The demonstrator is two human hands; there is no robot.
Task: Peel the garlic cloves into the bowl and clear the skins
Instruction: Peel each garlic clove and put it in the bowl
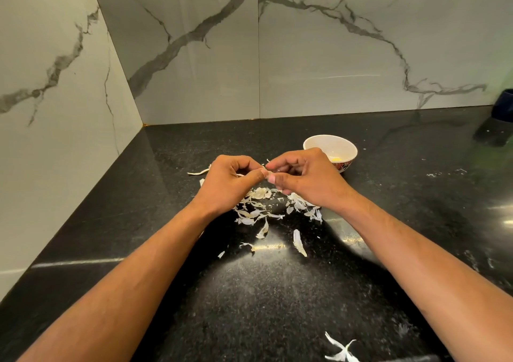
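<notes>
head view: both hands meet above the middle of the black counter, thumbs nearly touching. the left hand has its fingers curled in, thumb and fingertips pinching a small pale garlic clove. the right hand pinches the same clove from the other side, its fingers curled over it; most of the clove is hidden by the fingers. under and just in front of the hands lies a loose heap of papery skins, with stray bits trailing toward the near edge and a few more by the near right corner. the white bowl stands just behind the right hand, toward the back edge, with something pale yellow inside. a dark container stands at the far right end against the marble wall.
</notes>
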